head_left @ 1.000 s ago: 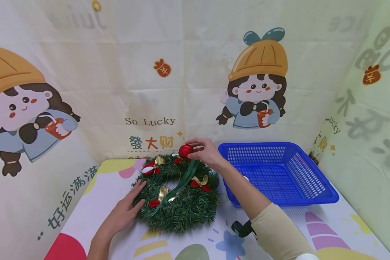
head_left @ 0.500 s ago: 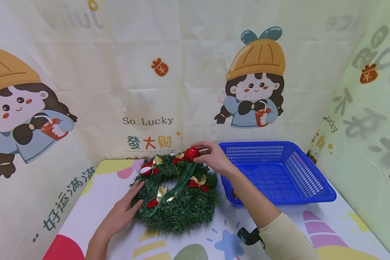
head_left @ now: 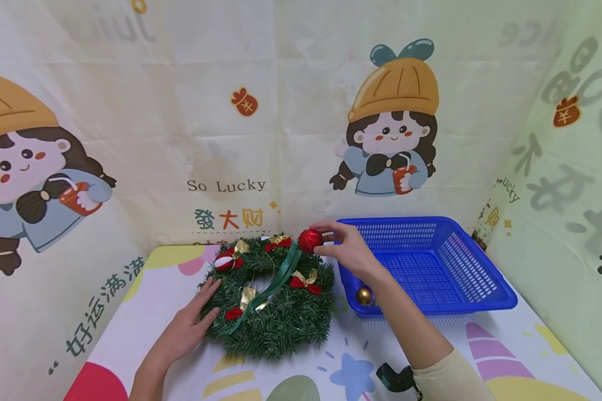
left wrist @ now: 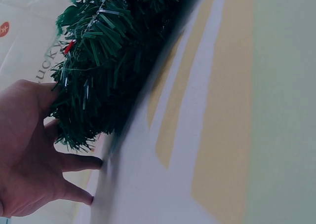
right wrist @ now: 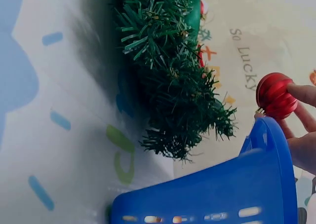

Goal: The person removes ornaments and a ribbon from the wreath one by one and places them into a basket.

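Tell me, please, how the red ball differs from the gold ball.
The red ball is held up in the right hand, while the gold ball lies in the blue basket. The red ball also looks larger than the gold ball. Both are round and shiny.

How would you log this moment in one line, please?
left hand: touches Christmas wreath; right hand: holds ribbed red bauble; blue plastic basket: gold bauble inside
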`<state>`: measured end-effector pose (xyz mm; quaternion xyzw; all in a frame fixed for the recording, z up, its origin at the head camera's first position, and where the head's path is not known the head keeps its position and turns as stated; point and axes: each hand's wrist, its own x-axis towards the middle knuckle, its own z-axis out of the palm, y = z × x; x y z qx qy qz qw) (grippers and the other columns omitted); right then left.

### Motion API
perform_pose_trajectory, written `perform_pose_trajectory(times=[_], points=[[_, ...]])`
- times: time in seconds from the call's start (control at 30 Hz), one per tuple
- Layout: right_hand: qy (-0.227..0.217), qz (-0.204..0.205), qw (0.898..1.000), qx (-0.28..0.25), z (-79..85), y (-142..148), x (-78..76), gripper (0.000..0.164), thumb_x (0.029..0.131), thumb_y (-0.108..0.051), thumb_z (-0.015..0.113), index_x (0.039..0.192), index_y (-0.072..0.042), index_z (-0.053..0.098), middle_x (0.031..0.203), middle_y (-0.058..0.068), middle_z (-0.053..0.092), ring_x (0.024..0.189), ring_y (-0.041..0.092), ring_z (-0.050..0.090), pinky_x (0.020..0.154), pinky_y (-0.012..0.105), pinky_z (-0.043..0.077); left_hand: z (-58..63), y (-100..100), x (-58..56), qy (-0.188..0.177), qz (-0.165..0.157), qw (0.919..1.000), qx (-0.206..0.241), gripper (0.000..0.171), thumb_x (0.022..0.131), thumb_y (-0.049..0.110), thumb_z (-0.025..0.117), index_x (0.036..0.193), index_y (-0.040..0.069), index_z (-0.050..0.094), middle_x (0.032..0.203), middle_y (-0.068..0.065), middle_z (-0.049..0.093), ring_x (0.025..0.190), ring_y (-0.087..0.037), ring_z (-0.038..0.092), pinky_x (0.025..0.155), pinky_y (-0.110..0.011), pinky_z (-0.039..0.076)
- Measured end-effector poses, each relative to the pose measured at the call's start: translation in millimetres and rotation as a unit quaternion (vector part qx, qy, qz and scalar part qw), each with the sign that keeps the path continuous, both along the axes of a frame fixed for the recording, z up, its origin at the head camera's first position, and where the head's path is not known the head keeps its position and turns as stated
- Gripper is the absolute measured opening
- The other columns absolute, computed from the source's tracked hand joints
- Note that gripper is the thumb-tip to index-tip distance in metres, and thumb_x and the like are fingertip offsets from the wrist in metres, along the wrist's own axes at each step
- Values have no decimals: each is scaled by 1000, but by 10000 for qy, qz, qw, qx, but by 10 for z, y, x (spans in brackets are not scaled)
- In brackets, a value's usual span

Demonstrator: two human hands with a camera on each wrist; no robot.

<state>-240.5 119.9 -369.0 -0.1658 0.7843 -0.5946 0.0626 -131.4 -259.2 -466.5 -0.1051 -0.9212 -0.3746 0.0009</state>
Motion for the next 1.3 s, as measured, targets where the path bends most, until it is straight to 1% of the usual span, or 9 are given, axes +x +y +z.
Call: perform_pose_trajectory(times=[0.17,0.33,0.4,0.53,0.63,0.77,0.87,1.1,1.3], points=[[44,-144,9999,37,-8,125,62,48,92,-9,78,138,-20,68,135,8,66,127,31,62,96,46,58,-11,-8,-13,-22,14,10000,-51,62,110,36,52,166,20,29,175,-14,18,156,-50,21,117,-74,29],[192,-369,9989,222,-4,279,141,49,92,-13,80,138,-22,68,137,8,66,128,32,62,98,49,58,-9,-16,-16,-60,15,10000,-48,63,110,36,52,167,22,29,175,-14,17,156,-50,21,116,-74,29],[181,-456,9984,269,1,351,175,49,91,-15,80,138,-24,68,137,7,66,128,32,62,99,50,57,-6,-19,-16,-53,15,10000,-59,63,111,36,52,167,22,28,175,-14,17,156,-50,21,116,-74,30],[77,-622,9977,259,-7,507,240,49,92,-16,80,139,-23,67,138,6,64,131,31,61,103,55,54,5,-20,-18,-15,18,10000,-71,62,111,36,52,167,21,29,174,-15,18,156,-50,22,115,-74,31],[43,-725,9969,288,-30,619,284,49,93,-17,79,140,-22,66,140,7,63,132,32,60,106,60,51,5,-20,-22,-8,11,10000,-50,62,111,35,52,167,21,29,174,-16,18,156,-50,22,115,-74,31],[-31,-848,9956,410,-69,733,333,50,93,-18,80,140,-24,66,142,8,62,134,34,58,108,63,48,0,-21,-25,-40,5,10000,-59,62,111,36,52,167,21,29,174,-16,18,156,-50,21,116,-74,31],[-95,-904,9947,489,-111,789,359,51,93,-19,80,141,-24,65,143,9,62,135,35,57,108,63,49,-1,-25,-22,-51,19,9999,-84,62,111,36,51,167,21,29,174,-16,17,156,-50,22,115,-74,31],[-127,-1022,9928,608,-221,899,433,51,92,-19,80,141,-20,65,141,11,63,131,36,60,104,58,53,0,-22,-18,-37,14,10000,-91,62,111,35,52,167,21,29,174,-15,18,156,-50,22,115,-74,31],[-166,-1080,9915,708,-266,1006,476,52,93,-21,80,142,-20,64,145,12,61,134,39,58,103,59,53,-7,-3,-11,-16,-15,10000,-9,62,111,34,52,167,20,29,174,-16,18,156,-51,21,116,-74,29]])
